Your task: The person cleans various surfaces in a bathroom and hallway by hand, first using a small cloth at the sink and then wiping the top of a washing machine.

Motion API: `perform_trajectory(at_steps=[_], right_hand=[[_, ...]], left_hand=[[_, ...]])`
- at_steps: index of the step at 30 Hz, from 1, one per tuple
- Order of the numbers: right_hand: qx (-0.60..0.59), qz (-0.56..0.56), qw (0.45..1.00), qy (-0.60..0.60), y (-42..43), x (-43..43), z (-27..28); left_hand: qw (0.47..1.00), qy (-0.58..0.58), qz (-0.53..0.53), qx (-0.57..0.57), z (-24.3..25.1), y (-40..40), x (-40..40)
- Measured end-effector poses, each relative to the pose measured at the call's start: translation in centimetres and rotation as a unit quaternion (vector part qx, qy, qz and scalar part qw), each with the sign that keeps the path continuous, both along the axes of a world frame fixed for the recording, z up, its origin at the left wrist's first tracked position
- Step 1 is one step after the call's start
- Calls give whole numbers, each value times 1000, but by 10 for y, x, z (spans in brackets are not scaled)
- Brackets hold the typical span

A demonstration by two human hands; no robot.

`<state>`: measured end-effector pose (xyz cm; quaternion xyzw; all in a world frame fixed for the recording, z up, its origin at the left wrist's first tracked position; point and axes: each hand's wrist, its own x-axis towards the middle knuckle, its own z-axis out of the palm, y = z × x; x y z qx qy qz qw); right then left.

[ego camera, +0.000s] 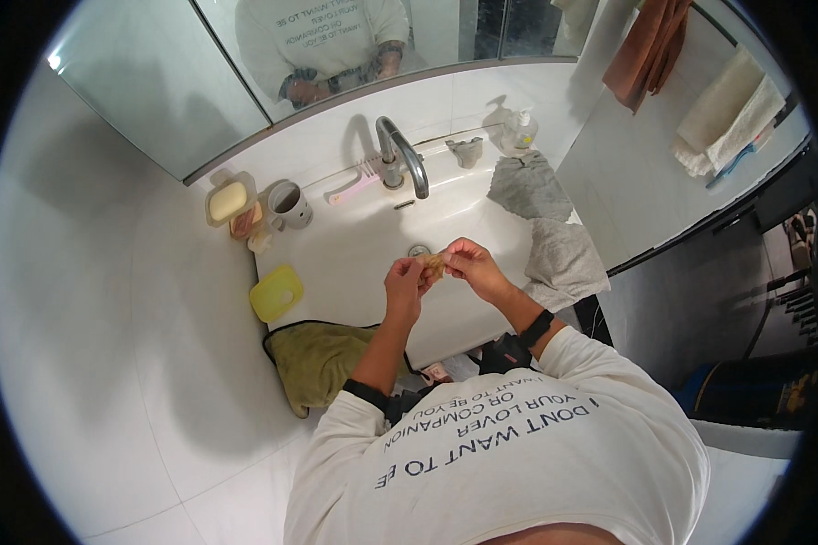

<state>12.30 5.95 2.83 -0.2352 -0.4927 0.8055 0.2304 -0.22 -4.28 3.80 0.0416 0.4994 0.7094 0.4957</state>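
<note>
Both of my hands are raised over the white washbasin (354, 272), near its drain (418, 251). Pinched between them is a small, crumpled tan item (432, 266); I cannot tell what it is. My left hand (404, 283) grips its left side with the fingertips, and my right hand (474, 264) has thumb and fingers closed on its right end. Behind the hands stands a curved chrome faucet (402, 157), with a pink comb (356, 185) lying to its left on the basin's back ledge.
A cup (290, 204), a bar of soap in a dish (228, 201) and a yellow plastic container (277, 293) line the left side. Grey cloths (564, 262) drape over the right rim. An olive cloth (327, 357) hangs over the front left edge. A pump bottle (519, 132) stands back right.
</note>
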Motion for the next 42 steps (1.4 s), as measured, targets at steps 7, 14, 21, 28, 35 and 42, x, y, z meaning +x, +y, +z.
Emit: perform_trajectory(at_steps=[7,14,21,28,35,42], right_hand=[[144,44,984,-92,-8,-6,3],[73,49,988,-124,3,-10,5],[-121,-39,990,-56,6,-16,-4],[-152,-5,988,-24,7,-24,-1],[109,56,974,-188,6,-24,-6],[222,-9,935,-276,16,-29,-62]], left_hand=[[997,61,13,53,-24,2,-8],[995,70,-19,69,-14,10,-6],[992,114,-32,53,-33,0,-32],[988,50,-131,-72,-12,3,-20],[972,210,-100,-34,-48,8,-35],[973,202,-113,11,-60,13,-31]])
